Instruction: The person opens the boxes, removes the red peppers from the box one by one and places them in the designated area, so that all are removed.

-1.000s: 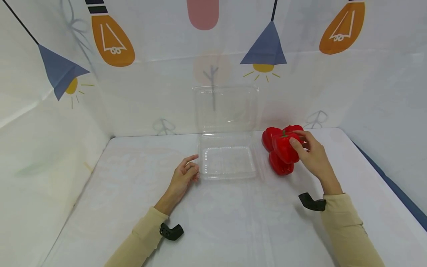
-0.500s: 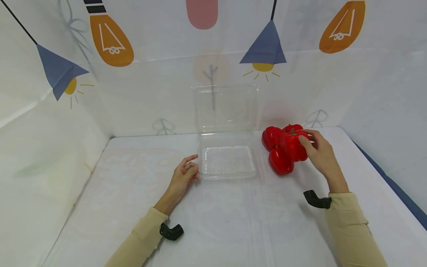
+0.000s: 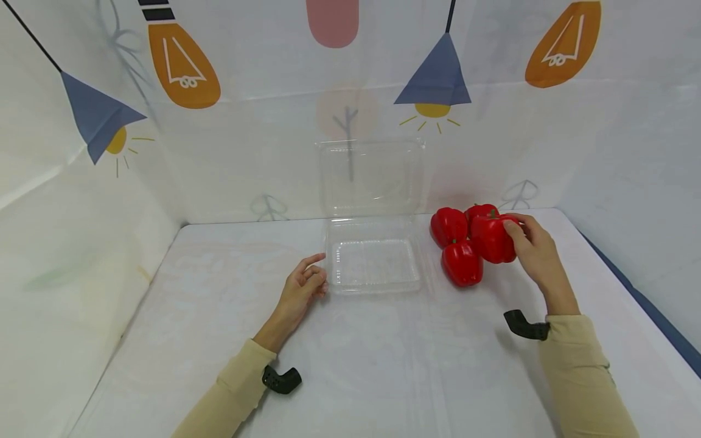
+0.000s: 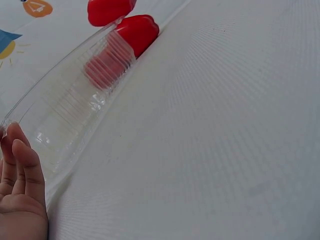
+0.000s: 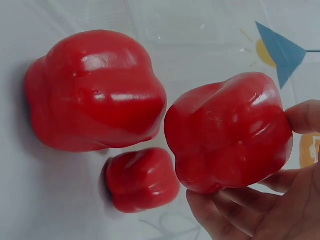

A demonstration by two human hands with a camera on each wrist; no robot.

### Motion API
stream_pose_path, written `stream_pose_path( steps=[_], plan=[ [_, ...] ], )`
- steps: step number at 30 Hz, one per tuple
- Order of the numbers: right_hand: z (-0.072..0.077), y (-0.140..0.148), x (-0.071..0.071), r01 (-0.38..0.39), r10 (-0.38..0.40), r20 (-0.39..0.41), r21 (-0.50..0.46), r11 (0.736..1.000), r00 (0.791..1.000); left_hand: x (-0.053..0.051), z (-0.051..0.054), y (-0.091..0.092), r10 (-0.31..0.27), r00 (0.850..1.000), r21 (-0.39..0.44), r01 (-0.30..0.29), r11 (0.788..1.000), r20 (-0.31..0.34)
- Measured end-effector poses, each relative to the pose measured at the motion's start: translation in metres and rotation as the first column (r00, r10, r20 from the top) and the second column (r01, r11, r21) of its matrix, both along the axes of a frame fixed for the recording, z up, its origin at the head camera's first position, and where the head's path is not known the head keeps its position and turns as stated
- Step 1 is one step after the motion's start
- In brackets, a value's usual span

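In the head view my right hand (image 3: 539,252) holds a red bell pepper (image 3: 494,238), fingers and thumb on opposite sides of it. The right wrist view shows this held bell pepper (image 5: 230,132) apart from the table, its underside toward the camera. Three more red bell peppers rest beside it: one in front (image 3: 462,264), one at the left (image 3: 449,226) and one behind (image 3: 481,211). At the left side of a clear plastic clamshell box (image 3: 375,289), my left hand (image 3: 298,292) touches the rim with loosely bent fingers (image 4: 27,165). The box's lid (image 3: 372,179) stands raised at the back.
A white cloth covers the table (image 3: 350,365). Behind it hangs a white curtain (image 3: 263,146) printed with lamps and bulbs, close to the box's lid and the peppers. A black wrist mount (image 3: 527,325) juts from the right sleeve, another mount (image 3: 282,380) from the left.
My right hand has moved rightward with the held bell pepper, away from the front and left peppers, which now show more fully. The left hand and the box have stayed put.
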State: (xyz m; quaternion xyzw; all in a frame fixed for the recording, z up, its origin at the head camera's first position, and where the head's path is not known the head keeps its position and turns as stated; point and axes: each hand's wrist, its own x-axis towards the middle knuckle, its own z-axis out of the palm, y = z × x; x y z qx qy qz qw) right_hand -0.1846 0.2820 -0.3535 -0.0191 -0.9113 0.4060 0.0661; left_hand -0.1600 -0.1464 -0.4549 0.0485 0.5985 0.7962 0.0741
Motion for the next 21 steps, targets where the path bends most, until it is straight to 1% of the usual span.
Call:
stream_pose_path(
  steps=[8, 15, 21],
  plan=[
    [-0.004, 0.006, -0.003, 0.029, -0.029, 0.01, 0.005, 1.0, 1.0, 0.0, 0.0, 0.0, -0.002, 1.0, 0.003, 0.002, 1.0, -0.011],
    [-0.008, 0.007, -0.004, 0.033, -0.032, 0.071, -0.015, 0.999, 0.997, 0.0, -0.001, 0.0, 0.002, 1.0, 0.005, -0.001, 1.0, -0.011],
    [-0.012, 0.01, -0.006, 0.045, -0.045, 0.066, -0.008, 0.999, 0.997, -0.001, -0.002, 0.0, 0.003, 1.0, 0.004, -0.003, 1.0, -0.011]
  ],
)
